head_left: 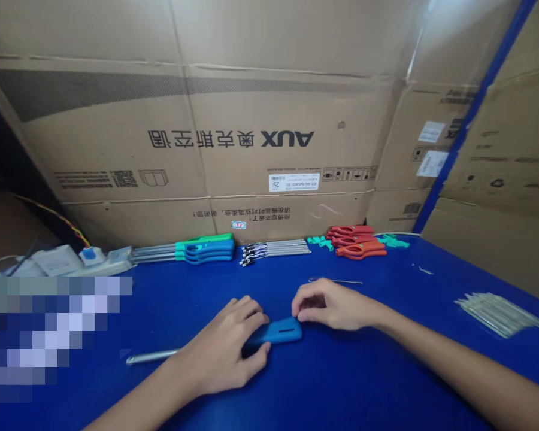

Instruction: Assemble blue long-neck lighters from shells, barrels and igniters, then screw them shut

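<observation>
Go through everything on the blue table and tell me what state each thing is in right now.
blue lighter: flat on the table, metal tube pointing left, held at both ends
left hand: pressing on the lighter's body
right hand: pinching its right end
finished lighters: stacked at the back
metal tubes: bundled, loose
red handles: piled
clear strips: loose heap at right

single head-worn view, looking forward and down, close over the blue table (368, 371); cardboard boxes (233, 137) rise just behind the table's far edge
</observation>
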A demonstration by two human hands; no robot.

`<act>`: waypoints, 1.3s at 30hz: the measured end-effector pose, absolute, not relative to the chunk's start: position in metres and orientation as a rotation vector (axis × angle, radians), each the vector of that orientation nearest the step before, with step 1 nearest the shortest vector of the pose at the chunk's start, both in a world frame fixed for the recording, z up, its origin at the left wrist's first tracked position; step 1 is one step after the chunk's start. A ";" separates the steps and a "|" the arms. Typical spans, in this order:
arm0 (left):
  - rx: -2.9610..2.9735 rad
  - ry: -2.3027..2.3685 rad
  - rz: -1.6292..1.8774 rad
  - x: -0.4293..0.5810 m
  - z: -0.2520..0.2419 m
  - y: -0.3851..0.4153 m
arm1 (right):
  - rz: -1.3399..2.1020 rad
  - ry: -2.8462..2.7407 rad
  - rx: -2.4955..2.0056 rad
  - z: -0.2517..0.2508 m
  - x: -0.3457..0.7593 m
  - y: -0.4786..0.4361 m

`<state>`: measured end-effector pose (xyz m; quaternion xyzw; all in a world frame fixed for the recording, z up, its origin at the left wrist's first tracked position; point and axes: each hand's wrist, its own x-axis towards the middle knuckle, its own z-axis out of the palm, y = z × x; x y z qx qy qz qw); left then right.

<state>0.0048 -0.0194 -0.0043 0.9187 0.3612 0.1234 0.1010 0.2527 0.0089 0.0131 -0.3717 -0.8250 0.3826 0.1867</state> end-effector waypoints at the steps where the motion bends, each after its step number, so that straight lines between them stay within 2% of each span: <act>1: 2.714 1.061 0.364 0.005 -0.004 -0.019 | 0.985 -2.323 -1.020 0.009 0.255 0.007; 14: 2.743 1.043 0.341 0.005 -0.007 -0.016 | 0.718 -2.414 -0.890 -0.009 0.253 -0.005; 39: 2.772 1.037 0.310 0.006 -0.006 -0.015 | 0.633 -2.529 -0.901 0.002 0.258 -0.011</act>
